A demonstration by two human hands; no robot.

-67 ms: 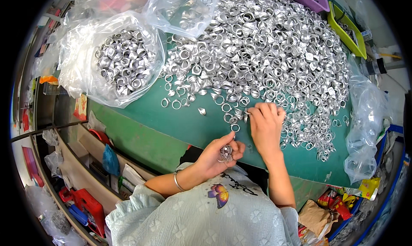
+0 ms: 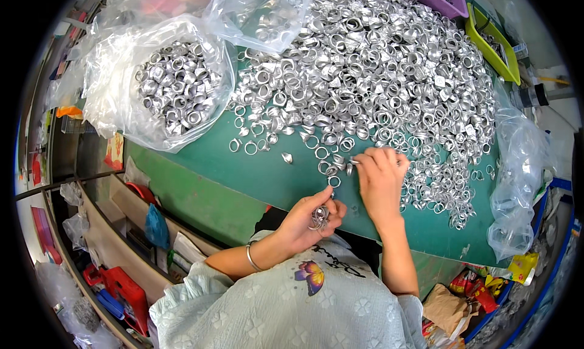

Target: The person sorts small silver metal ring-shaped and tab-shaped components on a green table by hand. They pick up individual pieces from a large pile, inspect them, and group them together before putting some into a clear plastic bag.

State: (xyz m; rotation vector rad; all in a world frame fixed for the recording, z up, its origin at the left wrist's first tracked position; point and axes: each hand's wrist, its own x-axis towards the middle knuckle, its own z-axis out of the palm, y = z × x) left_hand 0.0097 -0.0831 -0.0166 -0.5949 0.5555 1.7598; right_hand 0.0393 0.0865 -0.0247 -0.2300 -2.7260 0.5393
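Observation:
A large heap of silver-coloured rings (image 2: 371, 75) covers much of the green table (image 2: 243, 181). My left hand (image 2: 310, 221), at the near table edge, is closed around several rings (image 2: 319, 217). Its thumb and fingertip touch at the top, close to a loose ring (image 2: 333, 181) at the end of a short line of rings. My right hand (image 2: 382, 181) sits at the near edge of the heap. Its fingers are bent together, and a small ring (image 2: 353, 160) shows at the fingertips.
On the left stands an open clear plastic bag (image 2: 225, 93) holding many rings. Another clear bag (image 2: 213, 14) lies behind it. A purple tray (image 2: 453, 5) and a yellow-green basket (image 2: 511, 69) stand at the far right. Crumpled plastic (image 2: 514, 184) hangs over the right edge.
My right hand has shifted slightly to the right along the heap's near edge. My left hand has hardly moved and still holds its rings.

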